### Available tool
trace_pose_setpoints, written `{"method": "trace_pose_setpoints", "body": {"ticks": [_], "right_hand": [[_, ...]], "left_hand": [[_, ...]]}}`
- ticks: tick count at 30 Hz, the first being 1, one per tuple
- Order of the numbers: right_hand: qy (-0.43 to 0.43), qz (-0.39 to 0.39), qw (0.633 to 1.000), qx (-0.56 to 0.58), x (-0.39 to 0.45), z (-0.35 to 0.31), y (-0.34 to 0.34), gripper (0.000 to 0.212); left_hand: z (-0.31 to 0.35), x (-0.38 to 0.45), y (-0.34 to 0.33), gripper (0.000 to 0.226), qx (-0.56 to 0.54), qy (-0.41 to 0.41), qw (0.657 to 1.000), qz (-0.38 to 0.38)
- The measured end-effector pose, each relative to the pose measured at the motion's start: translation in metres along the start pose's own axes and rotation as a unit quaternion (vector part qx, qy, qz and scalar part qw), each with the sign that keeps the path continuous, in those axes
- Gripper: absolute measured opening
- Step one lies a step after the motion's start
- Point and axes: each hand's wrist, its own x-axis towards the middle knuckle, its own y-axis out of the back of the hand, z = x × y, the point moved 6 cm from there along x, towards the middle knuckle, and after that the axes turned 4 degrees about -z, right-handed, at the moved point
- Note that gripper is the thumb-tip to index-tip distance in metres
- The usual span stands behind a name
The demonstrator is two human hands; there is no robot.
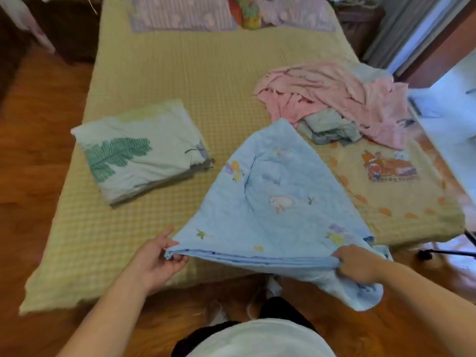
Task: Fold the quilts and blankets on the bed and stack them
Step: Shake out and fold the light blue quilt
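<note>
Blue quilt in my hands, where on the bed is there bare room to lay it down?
Free: the yellow checked bedsheet between the purple pillows and the folded leaf-print quilt. Crowded: the right side, with the crumpled pink blanket, grey cloth and cartoon-print blanket.

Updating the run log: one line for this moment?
fold | both hands pinch blue quilt edge: left hand, right hand | leaf quilt folded
</note>
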Motion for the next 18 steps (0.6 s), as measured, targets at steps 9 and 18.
{"method": "trace_pose_setpoints", "body": {"ticks": [9, 18], "right_hand": [[-0.042, 0.710, 0.701, 0.051, -0.280, 0.036, 0.506, 0.040], [0.063, 0.795, 0.601, -0.056, -0.360, 0.058, 0.551, 0.024]], "left_hand": [[0.359, -0.272, -0.360, 0.030, -0.071, -0.476, 0.847, -0.227], [0.374, -0.377, -0.419, 0.020, -0.087, -0.628, 0.771, -0.060]]}}
